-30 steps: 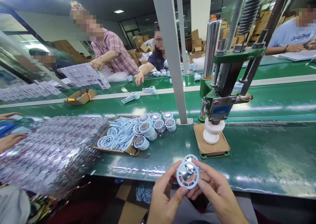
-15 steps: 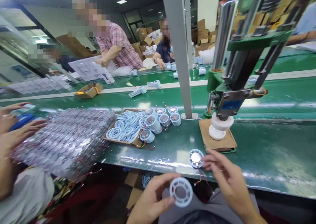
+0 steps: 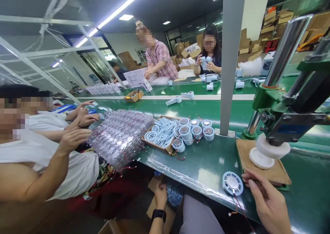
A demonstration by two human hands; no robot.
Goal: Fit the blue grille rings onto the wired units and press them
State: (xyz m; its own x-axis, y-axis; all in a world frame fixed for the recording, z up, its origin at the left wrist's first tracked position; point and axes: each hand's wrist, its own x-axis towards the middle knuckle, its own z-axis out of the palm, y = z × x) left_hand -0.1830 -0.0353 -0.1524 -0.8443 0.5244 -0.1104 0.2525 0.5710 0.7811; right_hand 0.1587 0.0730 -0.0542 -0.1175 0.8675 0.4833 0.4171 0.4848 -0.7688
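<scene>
Right hand [image 3: 269,201] hangs loosely parted, the blue-rimmed disc [image 3: 232,183] just to its left.

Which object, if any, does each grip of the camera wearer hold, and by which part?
The right grip, beside the round blue part, holds nothing visible. Whether the left grip, by the box of blue rings, holds anything cannot be told.

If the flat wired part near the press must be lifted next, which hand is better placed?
The right hand, probably: it is just beside the wired part and looks empty. The left hand is farther off, below the bench top, at a box of blue rings.
</scene>
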